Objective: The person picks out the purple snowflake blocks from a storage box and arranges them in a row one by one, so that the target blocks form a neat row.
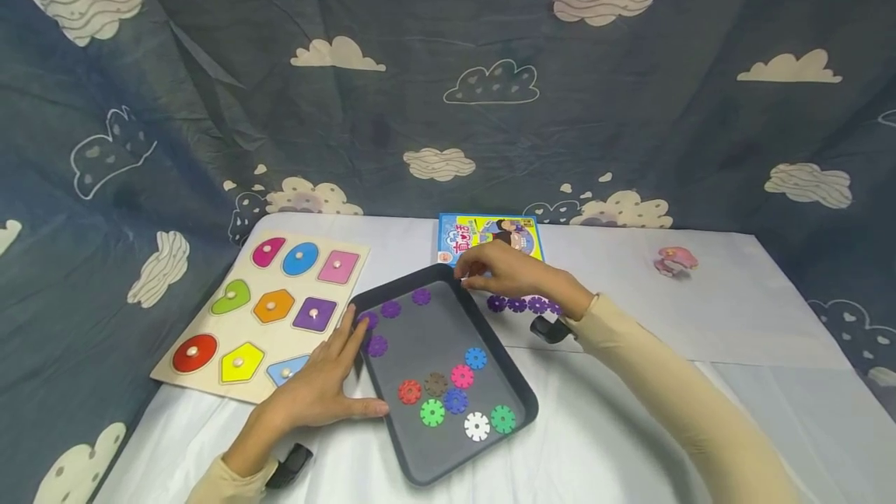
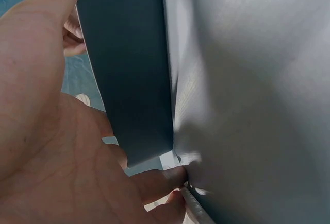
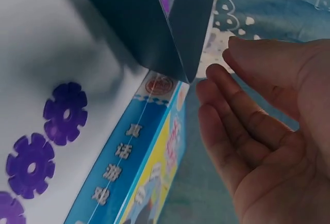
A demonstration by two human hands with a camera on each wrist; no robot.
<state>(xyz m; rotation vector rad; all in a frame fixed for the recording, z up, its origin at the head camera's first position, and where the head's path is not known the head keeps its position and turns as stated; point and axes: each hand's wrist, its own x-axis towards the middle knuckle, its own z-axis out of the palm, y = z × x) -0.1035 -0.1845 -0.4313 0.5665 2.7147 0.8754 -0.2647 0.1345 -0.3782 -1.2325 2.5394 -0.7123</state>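
Observation:
A dark grey tray (image 1: 455, 325) lies at an angle in the middle of the table. Inside it, several purple notched discs (image 1: 421, 296) sit along the far left side, and several coloured ones, including a white disc (image 1: 477, 426), lie toward the near end. My left hand (image 1: 318, 379) is spread along the tray's left side, fingers extended and touching its wall. Beside the far right corner is my right hand (image 1: 500, 271), fingers loosely bent with nothing between them in the right wrist view. More purple discs (image 3: 65, 114) lie outside the tray, below that hand.
A wooden shape puzzle board (image 1: 262, 306) lies left of the tray. Behind the tray's far right corner is a blue and yellow box (image 1: 448, 232), partly hidden by the right hand. Far right on the white cloth sits a small pink object (image 1: 676, 260). A cloud-patterned curtain hangs behind.

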